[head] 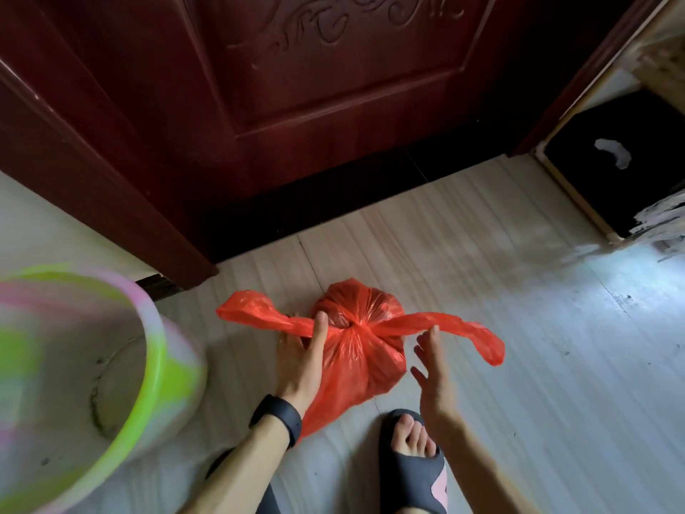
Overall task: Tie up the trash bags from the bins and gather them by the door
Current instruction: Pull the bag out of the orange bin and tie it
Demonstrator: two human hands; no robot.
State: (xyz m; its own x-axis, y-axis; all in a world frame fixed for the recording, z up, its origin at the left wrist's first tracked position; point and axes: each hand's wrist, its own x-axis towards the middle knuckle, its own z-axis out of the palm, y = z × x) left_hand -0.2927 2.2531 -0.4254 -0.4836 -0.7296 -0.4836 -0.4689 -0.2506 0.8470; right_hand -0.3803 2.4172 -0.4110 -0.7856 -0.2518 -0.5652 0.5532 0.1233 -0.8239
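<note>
A red plastic trash bag (pixel 356 350) lies on the pale floor in front of the dark red door (pixel 333 87). Its neck is knotted in the middle and two loose handle strips stick out left and right. My left hand (pixel 302 359), with a black band on the wrist, pinches the left strip close to the knot, thumb on top. My right hand (pixel 432 369) hovers beside the bag with fingers spread, its fingertips just under the right strip and holding nothing.
An empty green and pink plastic bin (pixel 122 365) stands at the left, close to the door frame. My foot in a dark slipper (pixel 413 461) is just behind the bag. A black box (pixel 608 168) and mop strands (pixel 663 220) sit at the right wall.
</note>
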